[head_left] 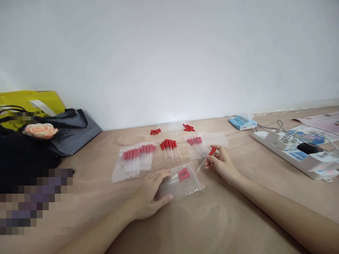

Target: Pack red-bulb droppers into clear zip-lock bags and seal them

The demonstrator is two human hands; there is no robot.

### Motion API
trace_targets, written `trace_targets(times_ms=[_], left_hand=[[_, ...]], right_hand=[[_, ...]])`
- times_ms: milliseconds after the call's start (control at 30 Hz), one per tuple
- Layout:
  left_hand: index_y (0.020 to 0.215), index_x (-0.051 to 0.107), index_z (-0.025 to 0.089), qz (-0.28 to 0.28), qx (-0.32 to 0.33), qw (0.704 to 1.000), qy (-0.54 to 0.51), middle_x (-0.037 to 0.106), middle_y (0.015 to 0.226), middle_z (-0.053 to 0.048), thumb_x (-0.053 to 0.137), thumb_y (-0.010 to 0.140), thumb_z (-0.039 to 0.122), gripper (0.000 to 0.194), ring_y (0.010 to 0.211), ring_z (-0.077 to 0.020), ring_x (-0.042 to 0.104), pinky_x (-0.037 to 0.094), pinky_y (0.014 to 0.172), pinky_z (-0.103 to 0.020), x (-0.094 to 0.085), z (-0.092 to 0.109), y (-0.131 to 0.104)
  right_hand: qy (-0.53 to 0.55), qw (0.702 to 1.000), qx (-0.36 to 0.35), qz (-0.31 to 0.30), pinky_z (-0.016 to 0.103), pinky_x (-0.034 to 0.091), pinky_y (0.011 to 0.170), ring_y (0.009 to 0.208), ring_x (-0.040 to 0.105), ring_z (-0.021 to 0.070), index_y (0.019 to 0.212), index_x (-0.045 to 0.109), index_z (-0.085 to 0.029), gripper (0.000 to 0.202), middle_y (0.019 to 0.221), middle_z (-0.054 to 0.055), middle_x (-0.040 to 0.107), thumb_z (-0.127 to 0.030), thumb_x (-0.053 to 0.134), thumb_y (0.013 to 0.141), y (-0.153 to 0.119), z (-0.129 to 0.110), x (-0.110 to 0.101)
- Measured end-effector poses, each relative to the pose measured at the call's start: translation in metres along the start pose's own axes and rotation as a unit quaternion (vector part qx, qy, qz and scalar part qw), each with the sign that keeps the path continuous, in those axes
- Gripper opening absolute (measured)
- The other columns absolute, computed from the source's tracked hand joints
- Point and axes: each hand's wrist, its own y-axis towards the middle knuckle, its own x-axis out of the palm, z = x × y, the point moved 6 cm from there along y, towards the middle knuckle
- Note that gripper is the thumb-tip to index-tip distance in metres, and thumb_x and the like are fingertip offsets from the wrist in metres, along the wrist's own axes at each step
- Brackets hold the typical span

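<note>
While the left hand [150, 194] lies palm down on the tan table [225, 218], its forearm running in from the lower left, its fingers spread over the near-left edge of a clear zip bag [182, 183] and its thumb stretched along the bag's front edge; it presses flat rather than closing on anything. The bag holds two red-bulbed droppers [178, 176] lying side by side, bulbs toward the right and far side, glass stems toward the hand. The right hand [221, 164] reaches in from the lower right, wrist low on the table, and pinches a single dropper [208, 157] between thumb and fingertips at its red bulb. That dropper's long axis slants, bulb up and to the right, clear tip down and left toward the bag's open corner, just beside it. Beyond the hands lie a loose dropper bunch [171, 150], two filled bags [136, 158] to the left, and another dropper group [197, 145] on plastic. A white power strip [293, 155] sits at far right.
</note>
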Motion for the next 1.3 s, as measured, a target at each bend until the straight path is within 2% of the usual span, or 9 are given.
trace_targets(times_ms=[100, 300, 400, 533, 667, 900, 1067, 1200, 1300], left_hand=[[0.126, 0.032, 0.024, -0.009, 0.005, 1.000, -0.004, 0.038, 0.134, -0.006, 0.042, 0.085, 0.037, 0.044, 0.124, -0.0244, 0.032, 0.030, 0.100, -0.045, 0.000, -0.001, -0.002], [0.126, 0.032, 0.023, -0.016, 0.002, 1.000, 0.001, 0.036, 0.135, -0.007, 0.049, 0.081, 0.033, 0.050, 0.122, -0.0253, 0.034, 0.031, 0.100, -0.044, -0.002, 0.002, -0.001], [0.126, 0.032, 0.023, -0.014, 0.002, 1.000, 0.006, 0.036, 0.135, -0.007, 0.049, 0.081, 0.034, 0.049, 0.122, -0.0252, 0.034, 0.031, 0.100, -0.044, -0.002, 0.003, -0.001], [0.126, 0.031, 0.022, -0.007, 0.013, 1.000, 0.010, 0.036, 0.134, -0.007, 0.049, 0.081, 0.034, 0.050, 0.123, -0.0250, 0.033, 0.031, 0.100, -0.044, -0.001, 0.002, -0.002], [0.126, 0.031, 0.022, -0.005, 0.012, 1.000, 0.011, 0.036, 0.134, -0.008, 0.049, 0.081, 0.034, 0.050, 0.122, -0.0248, 0.033, 0.031, 0.100, -0.044, 0.000, 0.000, -0.001], [0.126, 0.030, 0.022, -0.007, 0.016, 1.000, 0.011, 0.037, 0.134, -0.007, 0.049, 0.081, 0.035, 0.050, 0.122, -0.0252, 0.033, 0.031, 0.100, -0.044, 0.000, 0.000, 0.000], [0.125, 0.033, 0.021, -0.008, 0.015, 1.000, 0.012, 0.037, 0.134, -0.008, 0.048, 0.082, 0.036, 0.048, 0.122, -0.0252, 0.034, 0.031, 0.100, -0.044, -0.001, 0.002, 0.000], [0.123, 0.036, 0.021, -0.009, 0.019, 1.000, 0.012, 0.038, 0.133, -0.008, 0.050, 0.081, 0.036, 0.046, 0.122, -0.0254, 0.035, 0.032, 0.099, -0.044, -0.001, 0.003, 0.001], [0.123, 0.037, 0.022, -0.007, 0.026, 1.000, 0.008, 0.038, 0.134, -0.008, 0.051, 0.080, 0.034, 0.046, 0.122, -0.0254, 0.034, 0.032, 0.099, -0.044, -0.001, 0.002, 0.001]], right_hand=[[0.036, 0.999, 0.025, -0.017, 0.027, 0.049, 0.049, 0.051, 0.056, 0.0113, 0.099, 0.035, -0.024, 0.043, 0.062, -0.007, 0.050, -0.030, 0.059, 0.064, -0.009, 0.005, 0.006], [0.092, 0.990, 0.071, -0.074, 0.030, 0.050, 0.061, 0.059, 0.060, 0.0121, 0.092, 0.041, -0.022, 0.032, 0.066, -0.003, 0.057, -0.038, 0.058, 0.070, -0.019, 0.014, 0.011], [0.038, 0.989, 0.059, -0.132, 0.028, 0.049, 0.059, 0.058, 0.058, 0.0107, 0.084, 0.050, -0.019, 0.030, 0.066, -0.002, 0.058, -0.038, 0.064, 0.065, -0.021, 0.012, 0.014], [-0.081, 0.975, 0.004, -0.207, 0.020, 0.039, 0.049, 0.050, 0.046, 0.0058, 0.077, 0.059, -0.016, 0.023, 0.061, -0.003, 0.055, -0.033, 0.067, 0.062, -0.024, 0.010, 0.020], [-0.141, 0.963, -0.026, -0.230, 0.018, 0.030, 0.042, 0.043, 0.037, 0.0041, 0.078, 0.060, -0.016, 0.024, 0.050, -0.007, 0.048, -0.029, 0.069, 0.061, -0.023, 0.012, 0.025], [-0.158, 0.945, 0.017, -0.287, 0.017, 0.025, 0.035, 0.037, 0.033, 0.0029, 0.069, 0.061, -0.014, 0.024, 0.046, -0.006, 0.048, -0.037, 0.066, 0.063, -0.026, 0.021, 0.039], [-0.176, 0.947, -0.017, -0.270, 0.017, 0.033, 0.042, 0.044, 0.042, 0.0040, 0.063, 0.059, -0.014, 0.019, 0.052, -0.004, 0.053, -0.032, 0.066, 0.063, -0.026, 0.017, 0.042], [-0.201, 0.930, 0.048, -0.305, 0.016, 0.032, 0.035, 0.036, 0.041, 0.0040, 0.066, 0.055, -0.015, 0.012, 0.050, -0.006, 0.050, -0.024, 0.062, 0.063, -0.012, 0.016, 0.043], [-0.256, 0.936, 0.033, -0.239, 0.016, 0.034, 0.035, 0.035, 0.043, 0.0037, 0.069, 0.053, -0.016, 0.006, 0.054, -0.006, 0.051, -0.016, 0.058, 0.065, 0.016, 0.007, 0.042]])
